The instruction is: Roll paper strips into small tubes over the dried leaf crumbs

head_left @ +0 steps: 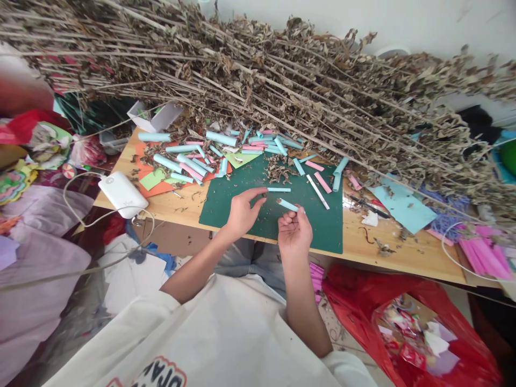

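Observation:
My right hand (295, 231) holds a light blue paper tube (288, 205) between thumb and fingers, tilted, with brown leaf crumbs at its left end. Just left of it, my left hand (245, 212) has its thumb and forefinger nearly together on a small dark bit of dried leaf (264, 196). Another thin blue paper tube (279, 190) lies by the left fingertips. Both hands are over a green cutting mat (237, 183) with leaf crumbs scattered on it. A small heap of dried leaves (280, 171) sits towards the mat's back edge.
Blue and pink paper rolls (189, 164) cover the table's back left. A huge bundle of dried stalks (250, 80) spans the back. A white power bank (123, 194) with a cable lies left, a black pen (370, 207) right. A red plastic bag (355, 301) holds litter below.

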### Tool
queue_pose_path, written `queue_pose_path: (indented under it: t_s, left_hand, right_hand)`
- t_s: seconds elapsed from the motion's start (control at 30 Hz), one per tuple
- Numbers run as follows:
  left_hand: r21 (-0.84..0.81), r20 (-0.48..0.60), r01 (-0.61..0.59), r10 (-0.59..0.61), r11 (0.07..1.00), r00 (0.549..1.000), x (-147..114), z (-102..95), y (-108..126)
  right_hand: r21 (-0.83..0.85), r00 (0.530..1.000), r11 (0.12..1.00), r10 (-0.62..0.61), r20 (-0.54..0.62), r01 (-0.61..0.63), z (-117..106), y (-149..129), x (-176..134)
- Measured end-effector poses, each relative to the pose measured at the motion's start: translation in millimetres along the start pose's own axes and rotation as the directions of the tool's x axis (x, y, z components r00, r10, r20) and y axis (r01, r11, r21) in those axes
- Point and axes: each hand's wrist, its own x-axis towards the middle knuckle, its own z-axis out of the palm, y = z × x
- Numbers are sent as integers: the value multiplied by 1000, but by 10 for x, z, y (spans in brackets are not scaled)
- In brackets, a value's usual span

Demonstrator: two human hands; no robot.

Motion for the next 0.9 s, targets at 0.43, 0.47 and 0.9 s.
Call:
queue_pose_path:
  t_s: [0.43, 0.47, 0.9]
  left_hand:
    - [-325, 39, 221, -221, 920, 975, -209, -178, 54]
    - [-361, 7, 239, -253, 902, 967, -257, -202, 37]
    - [378, -641, 332, -14, 864, 768, -31, -2000, -348]
  right_hand:
    - [-123, 996, 992, -12, 91, 24, 67, 182, -105]
    - [-170, 992, 985, 14, 129, 9, 90, 239, -149]
    - [-529, 932, 768, -274, 239, 362, -132, 77, -73]
